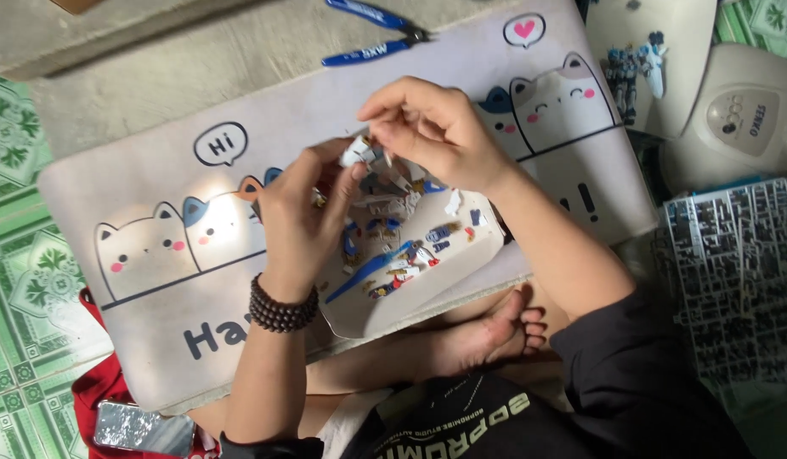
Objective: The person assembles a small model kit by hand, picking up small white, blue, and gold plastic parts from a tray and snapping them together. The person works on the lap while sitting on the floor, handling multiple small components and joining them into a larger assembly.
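Note:
My left hand [298, 219], with a dark bead bracelet on its wrist, pinches a small white plastic model part [357, 155] above a white tray [461, 251]. My right hand [432, 127] meets it from the right, its fingertips closed on the same small piece. The tray below holds several loose white, blue and red model parts [402, 255]. My hands hide part of the tray's contents.
A pale cat-pattern mat [155, 212] lies under the tray. Blue-handled nippers [376, 34] lie at the mat's far edge. A grey parts sheet [738, 263] and a white lid with a small figure [636, 68] are at the right. A phone [143, 427] lies bottom left.

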